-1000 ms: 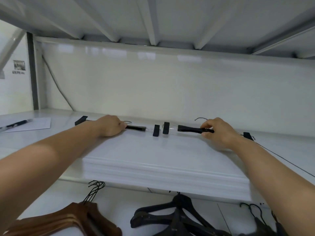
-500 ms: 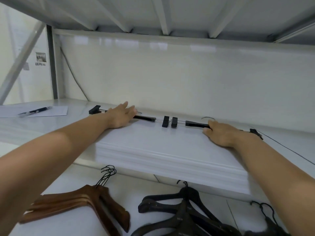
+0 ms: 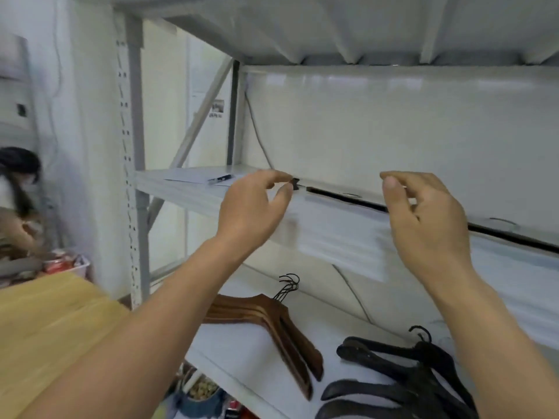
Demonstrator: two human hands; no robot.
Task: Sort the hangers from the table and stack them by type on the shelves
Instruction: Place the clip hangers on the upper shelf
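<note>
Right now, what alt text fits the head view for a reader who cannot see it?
The left hand and right hand hover empty, loosely curled, before a white metal upper shelf where slim black clip hangers lie. On the lower shelf sit a stack of brown wooden hangers and a pile of black coat hangers.

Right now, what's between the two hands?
In the head view, a black clip hanger lies on the upper shelf, its bar spanning the gap between the left hand and the right hand. Neither grips it.
</note>
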